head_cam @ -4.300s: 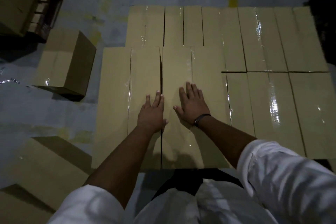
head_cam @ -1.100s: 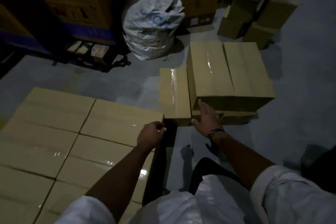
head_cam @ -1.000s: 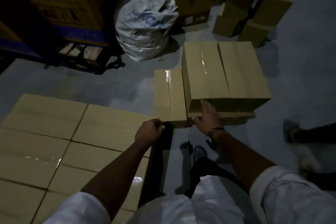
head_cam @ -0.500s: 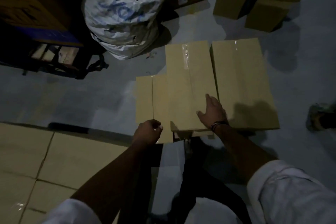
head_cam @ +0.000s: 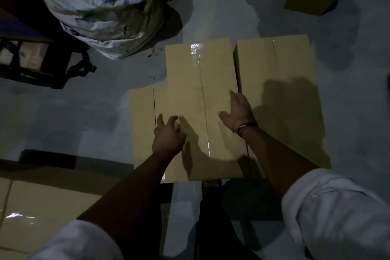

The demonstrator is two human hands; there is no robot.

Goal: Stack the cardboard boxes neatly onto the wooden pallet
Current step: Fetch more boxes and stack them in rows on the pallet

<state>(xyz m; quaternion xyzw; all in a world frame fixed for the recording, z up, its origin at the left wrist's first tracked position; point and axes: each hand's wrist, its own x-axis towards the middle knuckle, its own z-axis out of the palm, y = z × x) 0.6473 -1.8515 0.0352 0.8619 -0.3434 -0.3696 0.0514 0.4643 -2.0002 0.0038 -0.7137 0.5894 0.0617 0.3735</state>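
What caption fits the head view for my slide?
Left hand and right hand, both open, reach over a taped cardboard box on the floor, white sack beyond.

Big crumpled white sack (head_cam: 101,6) with blue print sits on the grey floor (head_cam: 63,116), well beyond the left hand (head_cam: 167,135) and off to its left. Further left there's a dark low frame (head_cam: 31,63) with a black strap (head_cam: 81,67) beside it, too dim to make out. Few bits of litter (head_cam: 155,51) just right of the sack's base.
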